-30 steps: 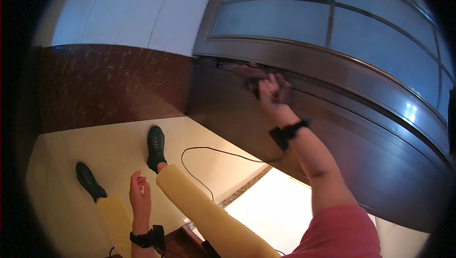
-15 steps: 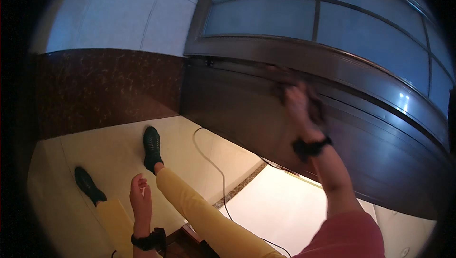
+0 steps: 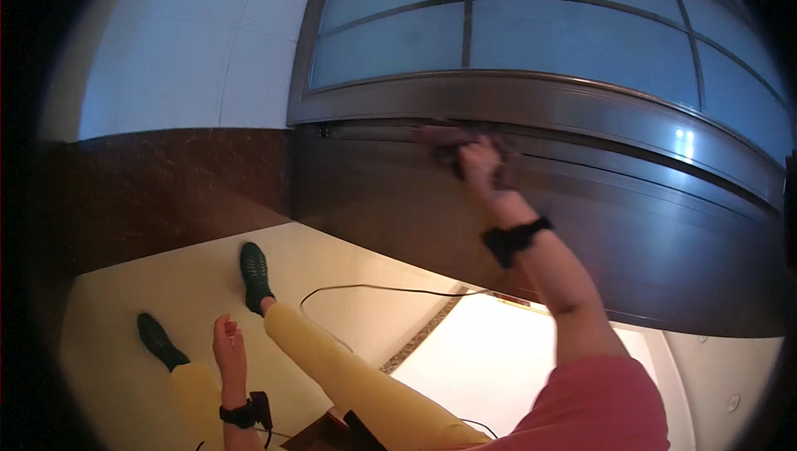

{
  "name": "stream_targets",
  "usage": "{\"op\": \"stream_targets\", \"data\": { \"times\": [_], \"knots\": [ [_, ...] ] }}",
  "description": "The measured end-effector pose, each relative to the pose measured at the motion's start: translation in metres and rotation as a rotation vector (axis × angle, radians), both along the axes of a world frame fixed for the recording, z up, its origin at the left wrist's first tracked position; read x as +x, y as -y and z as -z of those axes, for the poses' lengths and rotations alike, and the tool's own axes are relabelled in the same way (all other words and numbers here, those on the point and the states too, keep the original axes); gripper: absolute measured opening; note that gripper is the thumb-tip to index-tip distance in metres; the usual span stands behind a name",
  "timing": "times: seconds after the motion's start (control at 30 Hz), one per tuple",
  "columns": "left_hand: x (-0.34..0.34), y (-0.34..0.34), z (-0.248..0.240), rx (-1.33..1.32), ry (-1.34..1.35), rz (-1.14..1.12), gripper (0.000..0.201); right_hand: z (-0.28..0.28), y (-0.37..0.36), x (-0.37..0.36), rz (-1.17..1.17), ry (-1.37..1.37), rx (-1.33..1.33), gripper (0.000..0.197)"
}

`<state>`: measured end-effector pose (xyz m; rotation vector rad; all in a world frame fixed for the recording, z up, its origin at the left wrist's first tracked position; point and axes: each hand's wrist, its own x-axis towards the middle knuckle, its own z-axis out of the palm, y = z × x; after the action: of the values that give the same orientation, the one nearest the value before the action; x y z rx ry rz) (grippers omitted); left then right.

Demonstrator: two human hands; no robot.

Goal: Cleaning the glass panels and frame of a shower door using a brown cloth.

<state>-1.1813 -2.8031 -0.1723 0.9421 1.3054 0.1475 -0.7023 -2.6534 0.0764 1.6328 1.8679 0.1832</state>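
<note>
My right hand [image 3: 481,162] grips a brownish-purple cloth [image 3: 440,136] and presses it on the dark metal panel [image 3: 398,193], just below a long recessed groove. The cloth bunches around my fingers and is blurred by motion, with its loose end lying to the left along the groove. My left hand [image 3: 230,350] hangs low over the pale floor beside my leg, fingers loosely curled and nothing visible in it. Black bands circle both wrists.
Frosted glass panes [image 3: 573,48] in a dark frame rise above the panel. At the left, a white tiled wall [image 3: 183,52] meets a brown marble base [image 3: 174,193]. A thin cable [image 3: 374,287] runs across the floor near my shoes. A brown wooden piece [image 3: 320,434] stands at the lower edge.
My right hand and the cloth have slid left along the panel. The view has shifted, and the cable on the floor lies in a different curve. My left hand stays low.
</note>
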Motion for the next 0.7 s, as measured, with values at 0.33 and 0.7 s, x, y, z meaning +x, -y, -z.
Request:
{"op": "stream_targets", "data": {
  "times": [0.33,0.7],
  "knots": [
    [0.044,-0.071,-0.159,0.251,0.304,0.048,0.036,-0.195,0.015,-0.09,0.899,-1.291,0.799,0.025],
    [0.132,-0.107,-0.299,-0.221,1.014,-0.052,0.072,-0.162,0.057,-0.153,1.115,-2.975,0.427,0.039]
  ]
}}
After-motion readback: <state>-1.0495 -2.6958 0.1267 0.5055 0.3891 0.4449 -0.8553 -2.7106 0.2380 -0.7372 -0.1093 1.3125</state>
